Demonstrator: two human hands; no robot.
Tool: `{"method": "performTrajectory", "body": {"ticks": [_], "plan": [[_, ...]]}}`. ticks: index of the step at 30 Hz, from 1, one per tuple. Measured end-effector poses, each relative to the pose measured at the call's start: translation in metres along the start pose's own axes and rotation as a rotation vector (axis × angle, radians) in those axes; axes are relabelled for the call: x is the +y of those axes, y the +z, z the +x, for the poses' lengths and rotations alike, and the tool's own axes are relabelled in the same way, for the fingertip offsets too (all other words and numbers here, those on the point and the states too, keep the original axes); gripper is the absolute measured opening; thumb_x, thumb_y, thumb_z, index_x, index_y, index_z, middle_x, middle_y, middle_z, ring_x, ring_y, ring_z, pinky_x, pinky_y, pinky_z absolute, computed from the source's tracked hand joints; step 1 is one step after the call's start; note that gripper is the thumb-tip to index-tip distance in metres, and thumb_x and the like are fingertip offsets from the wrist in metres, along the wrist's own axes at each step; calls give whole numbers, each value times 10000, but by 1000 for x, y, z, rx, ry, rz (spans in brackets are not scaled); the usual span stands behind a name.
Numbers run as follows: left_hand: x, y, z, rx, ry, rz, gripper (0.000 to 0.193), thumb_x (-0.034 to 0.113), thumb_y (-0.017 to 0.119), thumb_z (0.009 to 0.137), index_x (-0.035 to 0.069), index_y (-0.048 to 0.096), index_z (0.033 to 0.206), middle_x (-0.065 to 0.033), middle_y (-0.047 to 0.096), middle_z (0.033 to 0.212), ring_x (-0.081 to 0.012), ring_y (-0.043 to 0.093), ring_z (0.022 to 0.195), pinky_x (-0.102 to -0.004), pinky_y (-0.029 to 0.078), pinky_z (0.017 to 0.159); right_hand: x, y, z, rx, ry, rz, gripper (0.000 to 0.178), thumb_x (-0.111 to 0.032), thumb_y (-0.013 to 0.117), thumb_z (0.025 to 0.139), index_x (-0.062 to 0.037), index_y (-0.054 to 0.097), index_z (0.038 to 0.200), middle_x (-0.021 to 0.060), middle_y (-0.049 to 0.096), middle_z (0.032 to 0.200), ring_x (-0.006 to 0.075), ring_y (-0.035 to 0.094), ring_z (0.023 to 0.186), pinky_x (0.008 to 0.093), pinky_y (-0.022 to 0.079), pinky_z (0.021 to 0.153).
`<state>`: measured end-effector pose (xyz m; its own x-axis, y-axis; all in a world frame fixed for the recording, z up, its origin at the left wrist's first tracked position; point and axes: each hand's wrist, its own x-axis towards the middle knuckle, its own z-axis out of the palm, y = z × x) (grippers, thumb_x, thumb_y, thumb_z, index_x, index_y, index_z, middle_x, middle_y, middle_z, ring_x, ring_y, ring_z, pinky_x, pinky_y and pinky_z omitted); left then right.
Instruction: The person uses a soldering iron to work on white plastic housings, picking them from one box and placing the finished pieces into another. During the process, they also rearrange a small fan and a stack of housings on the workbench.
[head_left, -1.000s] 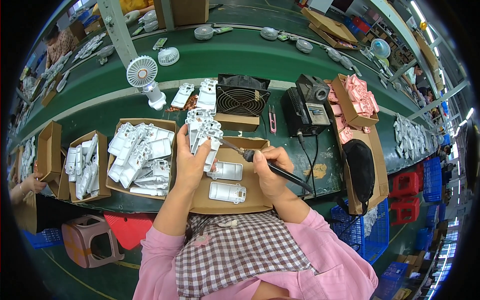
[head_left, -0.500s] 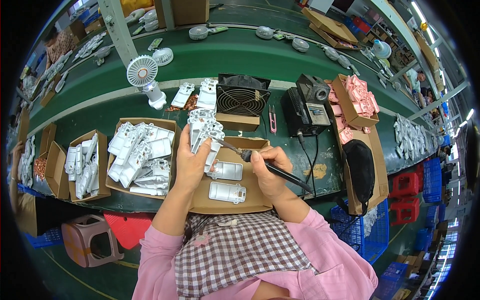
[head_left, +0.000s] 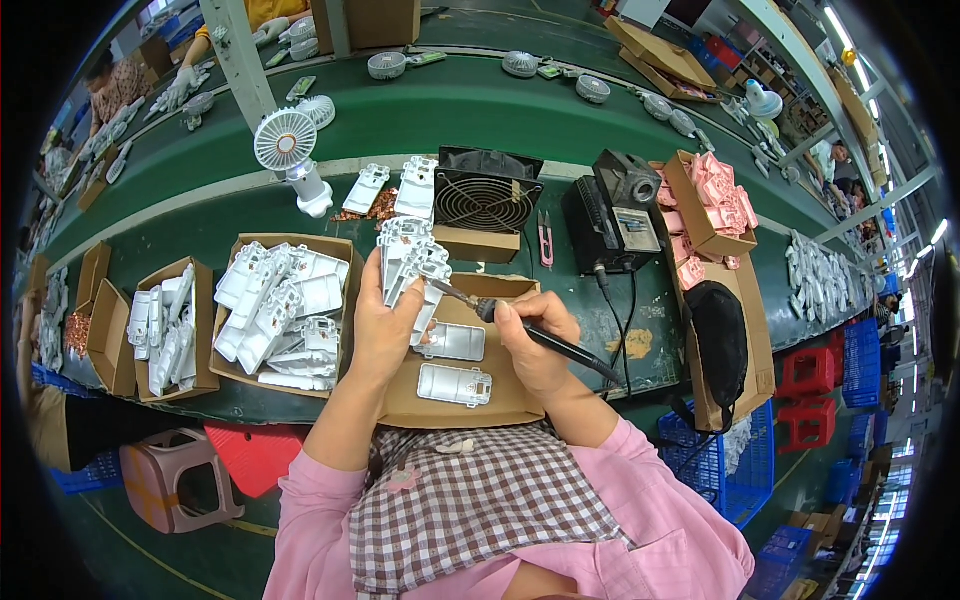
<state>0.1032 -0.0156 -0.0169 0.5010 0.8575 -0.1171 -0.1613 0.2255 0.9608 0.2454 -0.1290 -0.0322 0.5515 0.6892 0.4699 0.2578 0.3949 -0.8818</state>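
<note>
Both my hands are gripping, left hand (head_left: pixel 383 335) white casings (head_left: pixel 406 249), right hand (head_left: pixel 537 362) soldering iron (head_left: pixel 566 350), apparently soldering, next needing steady aim.

Quick tally: one black-handled soldering iron (head_left: pixel 555 343), one black boxy soldering station (head_left: pixel 590 220), one pair of pink-handled metal tweezers (head_left: pixel 545 243). Two white plastic shells (head_left: pixel 454 385) show flat in one shallow brown cardboard tray (head_left: pixel 405 395), plus two more beside one black square fan (head_left: pixel 490 202). The held bunch of white shells (head_left: pixel 405 250) overlaps too much to count, sorry. Two red plastic stools (head_left: pixel 806 372) off right.
</note>
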Motion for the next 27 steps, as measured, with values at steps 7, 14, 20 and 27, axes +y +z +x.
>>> {"method": "performTrajectory", "body": {"ticks": [7,14,20,27], "plan": [[-3,-1,1,0,16,5,576,78,568,896,40,290,1399,-70,567,1014,-85,554,693,-219,490,456,-3,1,1,-13,13,-7,157,-46,710,832,-19,557,806,47,635,746,49,535,615,201,427,538],[-1,0,0,13,-2,36,581,82,566,896,33,283,1401,-75,568,1015,-84,556,683,-216,487,452,-1,1,1,0,4,-11,158,-44,713,827,-18,559,803,41,628,738,50,533,608,202,423,534],[-7,-7,4,-63,-27,-131,591,73,584,875,34,295,1388,-94,572,1058,-132,600,732,-253,514,506,3,-6,-5,68,-155,72,142,-29,607,880,-48,473,837,80,552,714,103,499,541,232,438,527],[-16,-11,6,-217,-56,-412,548,55,595,846,41,355,1338,-99,558,1150,-187,578,1039,-335,492,890,8,-10,-4,48,-184,97,150,-60,620,883,-47,474,852,83,553,730,102,494,539,230,438,515]]}}
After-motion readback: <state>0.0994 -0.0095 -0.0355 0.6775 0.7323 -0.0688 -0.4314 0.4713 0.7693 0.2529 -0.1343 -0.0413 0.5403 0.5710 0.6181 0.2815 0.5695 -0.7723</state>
